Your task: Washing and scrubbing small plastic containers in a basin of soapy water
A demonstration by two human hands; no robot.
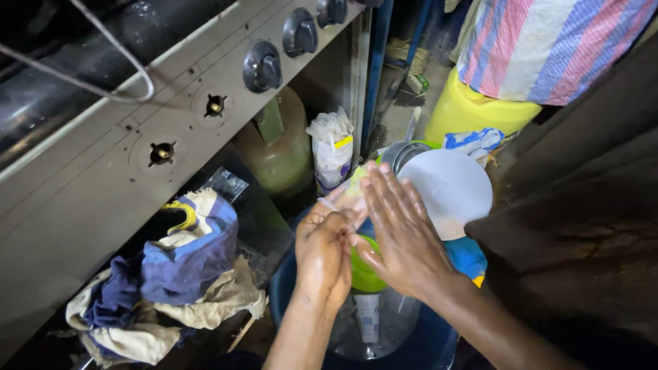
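Between my palms sits a small pale-green piece, likely soap, its tip poking out above my left hand, which curls round it while my right hand lies flat, fingers together, pressed against it over the blue basin. I judge this the lathering step, and the next move calls for a firm hold, the piece being slippery. The green-lidded clear jar below is half hidden by my wrists, and the soap's full shape cannot be made out.
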